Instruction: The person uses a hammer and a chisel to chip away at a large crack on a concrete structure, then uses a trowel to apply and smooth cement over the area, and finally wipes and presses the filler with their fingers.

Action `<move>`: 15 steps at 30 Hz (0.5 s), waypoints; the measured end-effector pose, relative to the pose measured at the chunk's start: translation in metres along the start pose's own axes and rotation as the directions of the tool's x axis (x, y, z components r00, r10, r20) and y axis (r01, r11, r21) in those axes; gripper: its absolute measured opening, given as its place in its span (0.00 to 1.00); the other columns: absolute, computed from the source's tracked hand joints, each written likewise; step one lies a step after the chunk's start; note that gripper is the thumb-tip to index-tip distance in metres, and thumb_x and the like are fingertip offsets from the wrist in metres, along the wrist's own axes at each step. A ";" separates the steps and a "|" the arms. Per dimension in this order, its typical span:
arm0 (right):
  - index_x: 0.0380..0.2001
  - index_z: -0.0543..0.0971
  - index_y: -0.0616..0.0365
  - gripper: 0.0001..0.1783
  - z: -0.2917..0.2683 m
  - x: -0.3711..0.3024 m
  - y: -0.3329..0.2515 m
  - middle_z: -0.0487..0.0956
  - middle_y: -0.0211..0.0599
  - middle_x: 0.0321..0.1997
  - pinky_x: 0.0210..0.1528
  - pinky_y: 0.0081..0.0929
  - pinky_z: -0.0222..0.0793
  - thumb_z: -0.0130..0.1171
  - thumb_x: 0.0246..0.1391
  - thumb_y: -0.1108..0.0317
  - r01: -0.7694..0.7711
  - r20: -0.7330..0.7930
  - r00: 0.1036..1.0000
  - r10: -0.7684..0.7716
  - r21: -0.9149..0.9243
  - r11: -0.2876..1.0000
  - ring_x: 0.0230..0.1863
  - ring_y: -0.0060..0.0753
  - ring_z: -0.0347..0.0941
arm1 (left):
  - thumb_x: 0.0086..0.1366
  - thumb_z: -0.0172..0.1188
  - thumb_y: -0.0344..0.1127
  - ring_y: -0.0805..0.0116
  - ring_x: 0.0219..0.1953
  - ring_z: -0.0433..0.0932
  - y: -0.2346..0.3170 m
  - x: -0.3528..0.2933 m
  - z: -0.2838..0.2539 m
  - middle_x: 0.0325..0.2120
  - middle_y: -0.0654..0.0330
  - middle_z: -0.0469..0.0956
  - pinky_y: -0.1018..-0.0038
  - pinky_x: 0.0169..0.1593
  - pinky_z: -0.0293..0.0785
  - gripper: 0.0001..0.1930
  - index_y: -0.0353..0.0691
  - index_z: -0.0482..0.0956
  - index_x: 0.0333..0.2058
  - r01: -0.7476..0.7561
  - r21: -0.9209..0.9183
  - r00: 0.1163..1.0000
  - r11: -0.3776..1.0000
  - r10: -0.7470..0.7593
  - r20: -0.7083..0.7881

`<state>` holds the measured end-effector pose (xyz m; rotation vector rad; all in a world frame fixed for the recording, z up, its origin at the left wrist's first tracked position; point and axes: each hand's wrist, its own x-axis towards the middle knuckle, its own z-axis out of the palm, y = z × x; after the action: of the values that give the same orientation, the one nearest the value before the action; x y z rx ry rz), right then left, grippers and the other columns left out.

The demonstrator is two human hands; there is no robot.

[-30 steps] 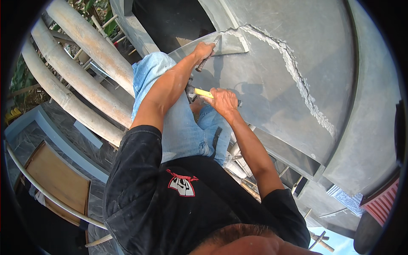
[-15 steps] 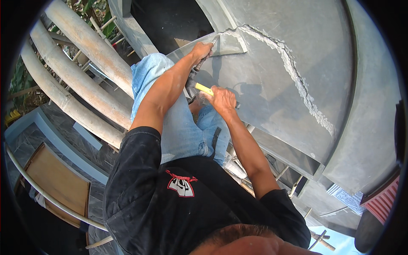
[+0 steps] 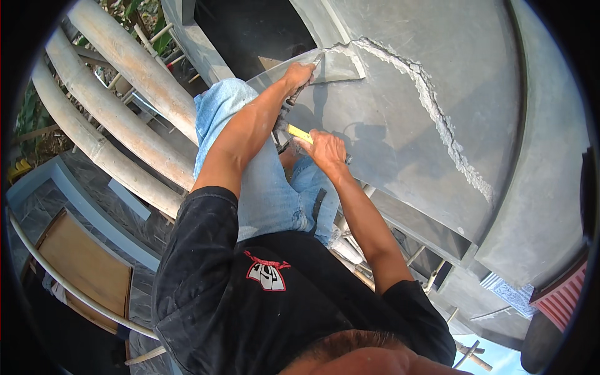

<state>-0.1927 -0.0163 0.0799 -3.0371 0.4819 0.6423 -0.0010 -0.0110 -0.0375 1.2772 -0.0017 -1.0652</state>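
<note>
- Change, against one second earlier: the hammer [image 3: 299, 132], head then well clear of the chisel [image 3: 295, 95], now has it up by the chisel's lower end; whether they touch, I cannot tell.
- Unchanged: the chisel's place and the groove [image 3: 431, 97].
- Chisel, one: dark, slim, slanted; upper end at the edge of the grey concrete surface [image 3: 400, 134], by the groove's start and beside the dark opening [image 3: 250, 28].
- Hammer, one: yellow handle, dark head, located below the chisel and in front of the jeans [image 3: 240, 169].
- Groove: rough, pale, chipped, curving across the smooth concrete toward the lower right.
- Left hand [image 3: 300, 74]: wrapped around the chisel; I see its forearm reaching up across the raised knee.
- Right hand [image 3: 329, 150]: closed around the hammer's handle, forearm rising from the lower right, elbow slightly bent.
- Hands: apart from each other, the left one higher in my view.
</note>
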 end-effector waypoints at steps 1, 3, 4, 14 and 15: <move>0.26 0.77 0.60 0.31 0.000 -0.002 0.000 0.79 0.48 0.25 0.30 0.46 0.71 0.57 0.49 0.37 0.032 0.026 0.999 -0.031 -0.012 0.999 0.29 0.53 0.77 | 0.62 0.55 0.45 0.73 0.14 0.66 -0.001 -0.001 -0.001 0.13 0.61 0.70 0.73 0.18 0.61 0.17 0.37 0.75 0.21 0.003 0.000 1.000 1.000 -0.003 0.001; 0.26 0.77 0.59 0.31 0.001 -0.004 -0.001 0.79 0.48 0.25 0.30 0.46 0.70 0.57 0.49 0.37 -0.005 0.021 1.000 0.005 0.011 1.000 0.29 0.53 0.77 | 0.62 0.55 0.45 0.73 0.13 0.65 -0.003 -0.003 -0.002 0.12 0.61 0.70 0.73 0.18 0.60 0.18 0.37 0.74 0.20 0.019 0.004 1.000 1.000 -0.019 -0.021; 0.26 0.77 0.59 0.31 -0.001 -0.003 -0.002 0.79 0.48 0.25 0.30 0.46 0.70 0.56 0.49 0.37 -0.034 0.007 0.999 0.033 0.032 0.999 0.29 0.53 0.77 | 0.62 0.55 0.45 0.73 0.13 0.65 -0.004 -0.001 -0.001 0.12 0.61 0.70 0.73 0.18 0.60 0.18 0.37 0.74 0.20 0.015 0.004 1.000 1.000 -0.015 -0.022; 0.27 0.79 0.58 0.27 -0.003 -0.024 0.001 0.81 0.45 0.27 0.31 0.43 0.72 0.57 0.50 0.40 -0.061 0.063 0.996 0.058 0.042 0.997 0.30 0.49 0.78 | 0.61 0.53 0.45 0.71 0.15 0.66 -0.001 -0.014 0.009 0.14 0.59 0.71 0.71 0.21 0.61 0.19 0.34 0.75 0.20 -0.052 0.008 0.993 0.999 0.053 -0.107; 0.28 0.79 0.58 0.27 -0.002 -0.026 0.001 0.81 0.45 0.28 0.31 0.43 0.72 0.57 0.50 0.40 -0.061 0.053 0.997 0.058 0.062 0.996 0.30 0.49 0.78 | 0.62 0.53 0.46 0.72 0.12 0.63 0.000 -0.015 0.010 0.12 0.62 0.68 0.73 0.18 0.58 0.19 0.37 0.73 0.19 -0.051 0.016 0.994 0.999 0.053 -0.092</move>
<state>-0.2149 -0.0095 0.0926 -2.9487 0.5821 0.6907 -0.0149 -0.0089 -0.0255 1.3309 0.0282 -0.9621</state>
